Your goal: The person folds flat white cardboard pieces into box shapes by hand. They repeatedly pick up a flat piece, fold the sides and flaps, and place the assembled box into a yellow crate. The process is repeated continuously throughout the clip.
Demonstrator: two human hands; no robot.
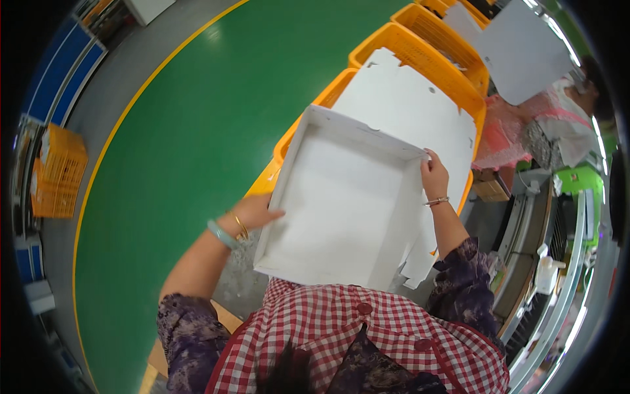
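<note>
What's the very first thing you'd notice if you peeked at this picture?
A big white cardboard tray fills the middle, with the left hand on its left wall and the right hand on its far right corner. Behind it stand bright orange crates stacked with flat white cardboard sheets, beside a wide green floor.

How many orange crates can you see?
4, maybe more hidden. One orange crate stands far left on the floor. Three crates sit in a row ahead: one under the folded white box, a middle one, a far one.
</note>
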